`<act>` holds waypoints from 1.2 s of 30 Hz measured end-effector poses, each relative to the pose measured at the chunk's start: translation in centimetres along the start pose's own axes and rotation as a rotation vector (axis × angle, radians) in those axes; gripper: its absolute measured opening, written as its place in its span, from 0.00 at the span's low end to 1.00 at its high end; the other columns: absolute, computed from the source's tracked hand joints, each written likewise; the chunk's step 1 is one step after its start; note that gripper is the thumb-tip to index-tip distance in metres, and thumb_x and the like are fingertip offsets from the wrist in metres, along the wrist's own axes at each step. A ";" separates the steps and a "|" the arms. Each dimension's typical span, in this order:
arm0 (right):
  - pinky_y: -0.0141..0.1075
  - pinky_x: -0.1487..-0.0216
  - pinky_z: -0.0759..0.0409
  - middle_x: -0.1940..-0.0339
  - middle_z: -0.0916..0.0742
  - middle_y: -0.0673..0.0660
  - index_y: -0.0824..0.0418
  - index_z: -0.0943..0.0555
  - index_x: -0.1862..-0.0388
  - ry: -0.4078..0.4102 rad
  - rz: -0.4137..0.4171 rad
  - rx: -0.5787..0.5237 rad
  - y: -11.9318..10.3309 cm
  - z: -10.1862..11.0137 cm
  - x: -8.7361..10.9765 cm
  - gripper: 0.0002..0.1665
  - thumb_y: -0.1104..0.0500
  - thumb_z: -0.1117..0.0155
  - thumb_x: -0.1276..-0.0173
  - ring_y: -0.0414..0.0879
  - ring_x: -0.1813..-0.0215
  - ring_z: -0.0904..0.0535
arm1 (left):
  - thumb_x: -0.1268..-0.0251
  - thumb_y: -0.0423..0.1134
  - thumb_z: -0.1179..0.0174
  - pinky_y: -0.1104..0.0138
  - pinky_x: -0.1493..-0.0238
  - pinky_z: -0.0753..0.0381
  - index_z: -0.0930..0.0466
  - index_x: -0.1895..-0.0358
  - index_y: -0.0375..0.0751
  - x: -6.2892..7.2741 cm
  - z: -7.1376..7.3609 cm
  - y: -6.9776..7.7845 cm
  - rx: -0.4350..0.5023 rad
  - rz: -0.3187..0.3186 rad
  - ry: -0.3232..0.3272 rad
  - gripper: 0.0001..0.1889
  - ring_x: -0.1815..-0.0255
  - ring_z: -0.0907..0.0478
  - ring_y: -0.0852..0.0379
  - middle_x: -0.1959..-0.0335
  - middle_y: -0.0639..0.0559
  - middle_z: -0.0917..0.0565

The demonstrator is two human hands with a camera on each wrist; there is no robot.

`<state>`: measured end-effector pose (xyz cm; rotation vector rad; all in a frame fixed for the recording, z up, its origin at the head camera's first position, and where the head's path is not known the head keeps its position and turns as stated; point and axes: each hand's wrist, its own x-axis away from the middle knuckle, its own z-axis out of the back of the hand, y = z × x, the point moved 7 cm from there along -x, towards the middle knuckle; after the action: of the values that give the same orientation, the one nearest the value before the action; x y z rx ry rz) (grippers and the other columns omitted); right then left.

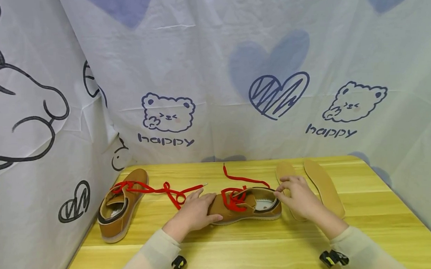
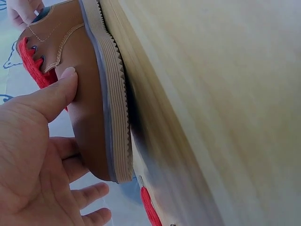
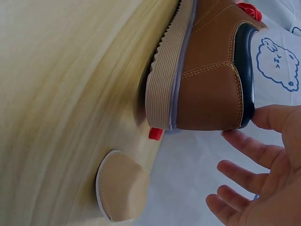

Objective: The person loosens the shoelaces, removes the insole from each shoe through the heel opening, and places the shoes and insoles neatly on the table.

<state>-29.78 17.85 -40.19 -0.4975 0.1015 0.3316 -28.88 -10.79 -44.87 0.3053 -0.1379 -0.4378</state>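
A brown shoe with red laces lies sole-down on the table, toe to the left. My left hand holds its toe end, thumb on the near side; the left wrist view shows the thumb pressed on the brown upper. At the heel, my right hand pinches the dark collar between thumb and index finger, its other fingers spread apart from the shoe. A pale inner sole shows through the opening. One long lace end trails behind the shoe.
A second brown shoe stands at the left, its red lace stretched across the table toward my left hand. Two tan insoles lie at the right, one partly behind my right hand. Printed white cloth hangs behind the table.
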 end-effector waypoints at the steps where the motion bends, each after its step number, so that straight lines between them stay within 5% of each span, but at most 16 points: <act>1: 0.68 0.37 0.35 0.35 0.23 0.68 0.53 0.14 0.65 -0.004 -0.002 0.002 0.0 0.0 0.0 0.07 0.53 0.35 0.28 0.71 0.31 0.38 | 0.36 0.64 0.39 0.41 0.25 0.50 0.34 0.25 0.40 -0.1 0.0 0.0 0.004 -0.004 0.000 0.43 0.22 0.49 0.35 0.27 0.44 0.30; 11: 0.68 0.37 0.34 0.35 0.22 0.68 0.49 0.20 0.74 -0.019 0.010 0.062 -0.7 0.1 1.0 0.11 0.52 0.33 0.31 0.72 0.33 0.36 | 0.35 0.60 0.38 0.40 0.26 0.48 0.31 0.27 0.41 -1.8 0.0 -1.0 0.013 -0.057 0.032 0.39 0.23 0.45 0.35 0.29 0.47 0.28; 18: 0.69 0.37 0.34 0.35 0.22 0.67 0.46 0.25 0.75 0.021 0.114 0.241 -2.5 -0.1 2.1 0.13 0.47 0.31 0.35 0.69 0.31 0.35 | 0.36 0.59 0.37 0.42 0.25 0.50 0.32 0.26 0.44 -3.6 0.0 -2.6 0.021 -0.055 0.046 0.38 0.22 0.46 0.37 0.26 0.48 0.31; 24: 0.70 0.38 0.34 0.35 0.22 0.68 0.45 0.26 0.76 0.015 0.137 0.252 -3.1 -0.1 1.9 0.16 0.45 0.30 0.36 0.70 0.31 0.35 | 0.36 0.59 0.38 0.43 0.24 0.53 0.31 0.26 0.48 -4.5 0.3 -3.2 -0.007 -0.082 0.061 0.37 0.21 0.47 0.41 0.25 0.49 0.32; 30: 0.66 0.37 0.33 0.37 0.20 0.68 0.49 0.22 0.73 0.055 0.152 0.190 -2.9 0.3 0.2 0.12 0.49 0.29 0.35 0.69 0.34 0.32 | 0.26 0.59 0.49 0.42 0.24 0.54 0.33 0.25 0.44 -3.1 0.9 -3.2 0.028 -0.043 0.066 0.33 0.20 0.50 0.40 0.24 0.47 0.34; 36: 0.65 0.35 0.34 0.37 0.21 0.68 0.50 0.18 0.72 0.055 0.159 0.159 -2.2 -0.4 -0.9 0.09 0.51 0.30 0.32 0.69 0.33 0.33 | 0.23 0.62 0.56 0.41 0.24 0.56 0.37 0.23 0.42 -0.7 0.6 -1.7 0.023 0.010 0.059 0.36 0.20 0.54 0.37 0.22 0.46 0.38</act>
<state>-29.91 15.56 -39.37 -0.3411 0.2197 0.4621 -30.30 -12.11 -44.86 0.3397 -0.0866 -0.4175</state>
